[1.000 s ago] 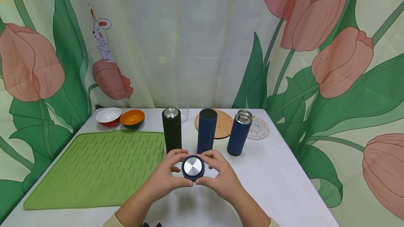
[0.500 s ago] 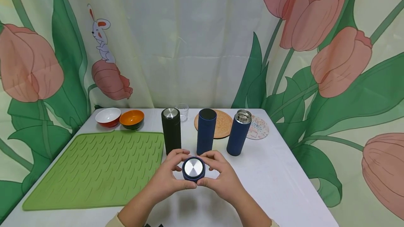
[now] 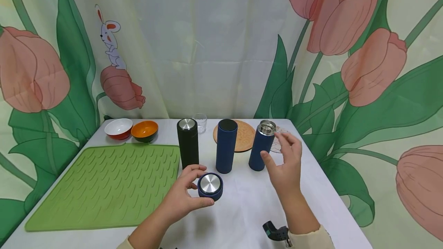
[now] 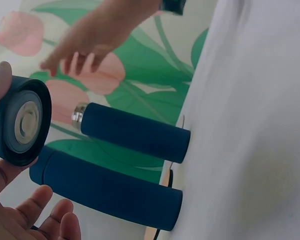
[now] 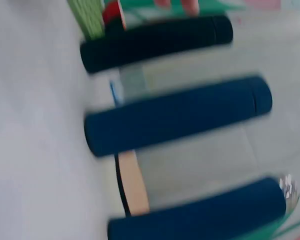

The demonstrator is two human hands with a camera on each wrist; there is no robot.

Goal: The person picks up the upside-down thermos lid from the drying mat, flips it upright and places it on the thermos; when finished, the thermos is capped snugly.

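Note:
My left hand (image 3: 177,199) pinches a blue bottle lid (image 3: 210,184) with a brushed-metal top, held up over the table. In the left wrist view the underside of the lid (image 4: 27,120) shows a pale round plug. My right hand (image 3: 288,166), holding nothing, has its thumb and fingers spread beside the uncapped blue vacuum flask (image 3: 261,150), whose steel neck is bare. To its left stands another blue flask (image 3: 226,149) with its lid on. Farther left is a black flask (image 3: 188,145) with a metal-topped lid.
A green mat (image 3: 110,187) covers the table's left side. Behind it sit a red bowl with a white inside (image 3: 119,128) and an orange bowl (image 3: 144,130). A clear glass (image 3: 201,124) and a round wooden board (image 3: 246,135) stand at the back.
My right hand has let go of the lid and moved right, up to the uncapped flask. My left hand stays near its place, still holding the lid.

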